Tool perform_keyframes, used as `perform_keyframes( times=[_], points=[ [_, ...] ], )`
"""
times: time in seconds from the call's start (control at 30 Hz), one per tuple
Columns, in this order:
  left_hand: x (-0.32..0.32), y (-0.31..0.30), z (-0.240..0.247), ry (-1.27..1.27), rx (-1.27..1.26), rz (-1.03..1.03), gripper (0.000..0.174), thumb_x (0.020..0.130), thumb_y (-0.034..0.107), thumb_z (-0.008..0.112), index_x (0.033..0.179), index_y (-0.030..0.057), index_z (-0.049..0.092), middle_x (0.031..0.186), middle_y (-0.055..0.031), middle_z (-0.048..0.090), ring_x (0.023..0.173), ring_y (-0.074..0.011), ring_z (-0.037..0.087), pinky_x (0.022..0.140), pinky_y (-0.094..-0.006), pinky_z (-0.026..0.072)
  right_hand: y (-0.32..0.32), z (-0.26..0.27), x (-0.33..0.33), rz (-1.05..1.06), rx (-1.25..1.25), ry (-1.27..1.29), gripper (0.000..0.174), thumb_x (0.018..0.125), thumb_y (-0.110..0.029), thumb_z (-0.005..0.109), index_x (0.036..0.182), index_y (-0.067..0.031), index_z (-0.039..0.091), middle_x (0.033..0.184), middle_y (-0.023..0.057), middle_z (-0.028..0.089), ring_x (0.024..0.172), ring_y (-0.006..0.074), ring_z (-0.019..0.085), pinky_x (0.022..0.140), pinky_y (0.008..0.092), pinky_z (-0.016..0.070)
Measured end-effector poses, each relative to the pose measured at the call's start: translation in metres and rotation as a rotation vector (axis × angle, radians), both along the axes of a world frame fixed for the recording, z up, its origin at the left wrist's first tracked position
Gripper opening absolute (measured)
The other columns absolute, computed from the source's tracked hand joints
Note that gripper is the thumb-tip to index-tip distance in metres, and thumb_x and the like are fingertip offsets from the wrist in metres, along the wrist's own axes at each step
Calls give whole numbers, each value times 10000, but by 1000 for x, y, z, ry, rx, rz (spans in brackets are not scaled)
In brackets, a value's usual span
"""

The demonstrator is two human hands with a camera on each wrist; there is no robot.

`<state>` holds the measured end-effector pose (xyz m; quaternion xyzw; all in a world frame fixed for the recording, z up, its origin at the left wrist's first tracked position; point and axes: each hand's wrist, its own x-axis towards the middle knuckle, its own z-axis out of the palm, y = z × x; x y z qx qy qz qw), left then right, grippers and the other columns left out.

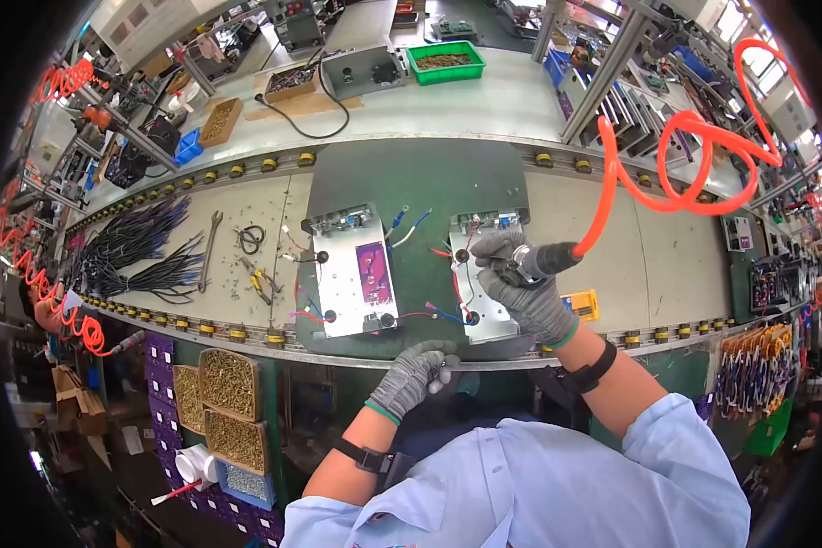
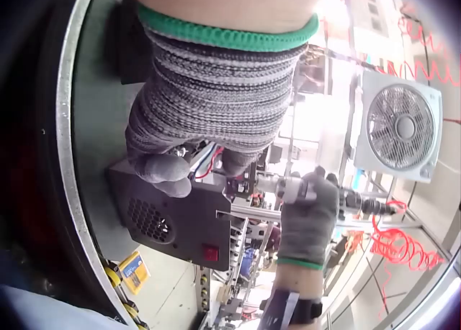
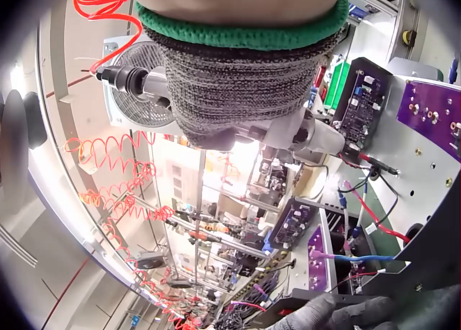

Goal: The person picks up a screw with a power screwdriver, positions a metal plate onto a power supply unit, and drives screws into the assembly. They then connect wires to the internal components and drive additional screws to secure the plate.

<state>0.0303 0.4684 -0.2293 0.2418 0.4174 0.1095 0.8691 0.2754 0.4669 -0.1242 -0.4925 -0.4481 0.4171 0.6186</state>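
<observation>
My right hand (image 1: 525,292), in a grey knit glove with green cuff, grips an air screwdriver (image 1: 550,259) over the right metal chassis (image 1: 493,315). In the right wrist view the screwdriver (image 3: 324,137) points its dark bit close over the silver plate, near a grommet with wires. My left hand (image 1: 414,376), gloved alike, is by the table's front edge, next to the chassis. Its fingers curl, and a small shiny metal piece shows at the fingertips; its kind is hidden. A second chassis (image 1: 342,283) with a purple board (image 1: 373,272) and loose wires lies to the left.
A red coiled hose (image 1: 603,196) rises from the screwdriver. Pliers (image 1: 258,281), a wrench (image 1: 212,242) and black cables (image 1: 137,247) lie left. Screw boxes (image 1: 233,384) stand front left. A yellow case (image 1: 582,305) sits right of the chassis; a green tray (image 1: 446,80) stands behind the roller line.
</observation>
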Motion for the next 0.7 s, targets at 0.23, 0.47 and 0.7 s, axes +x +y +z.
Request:
perform_keyframes(
  times=[0.23,0.47,0.7],
  points=[
    [15,-5,20,-95,83,10,269,1051,154,532,1235,-39,571,970,-178,713,655,-171,669,452,-243,469,-7,28,-2,-55,-40,67,378,857,30,726,1209,-68,633,1129,25,665,1008,112,645,903,282,540],
    [6,-16,1,-169,108,69,261,1031,252,628,1112,7,663,794,-38,631,576,-106,534,471,-232,380,-70,66,-9,-45,-62,233,370,825,-60,788,1159,-23,633,1064,92,695,993,165,675,929,332,563],
    [6,-26,0,-250,-77,184,292,1007,267,671,1133,4,684,757,-8,606,605,-103,526,533,-244,424,-97,64,-18,-1,-67,371,389,805,-75,812,1146,-45,626,1127,109,683,1030,182,672,961,369,560]
  ],
)
